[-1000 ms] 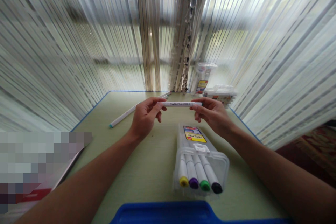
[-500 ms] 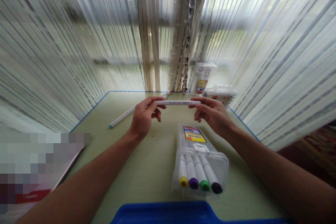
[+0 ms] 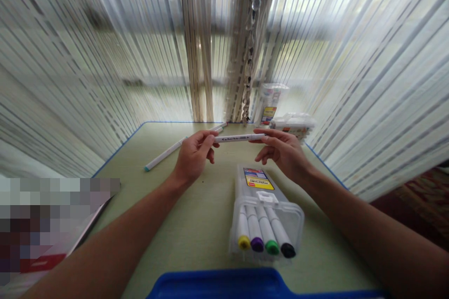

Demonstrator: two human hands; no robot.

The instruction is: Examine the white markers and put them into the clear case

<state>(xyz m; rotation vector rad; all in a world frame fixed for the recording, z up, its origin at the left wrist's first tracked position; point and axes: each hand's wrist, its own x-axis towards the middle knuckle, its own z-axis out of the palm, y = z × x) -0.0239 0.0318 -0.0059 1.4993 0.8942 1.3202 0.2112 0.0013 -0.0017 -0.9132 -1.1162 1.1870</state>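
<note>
A white marker [image 3: 233, 138] with small dark print is held level above the table between both hands. My left hand [image 3: 192, 155] pinches its left end with thumb and fingers. At the other end, my right hand [image 3: 282, 152] grips the tip between thumb and index finger; that end is mostly covered. Below my right hand lies a clear plastic marker case [image 3: 245, 182] with a yellow label. Its near end shows white markers [image 3: 268, 231] with yellow, purple, green and black ends. Beside my left hand lies a white marker with a teal end [image 3: 163, 155].
Another marker [image 3: 220, 127] lies at the table's far edge. A clear upright container [image 3: 269, 103] and a white-lidded case [image 3: 293, 124] stand at the back right. A blue tray edge [image 3: 217, 282] is in front. String curtains [image 3: 147, 56] hang behind the green table [image 3: 175, 233].
The held marker has tilted slightly, its right end now a little higher. My left thumb has shifted a bit to the right along it. Everything else looks the same.
</note>
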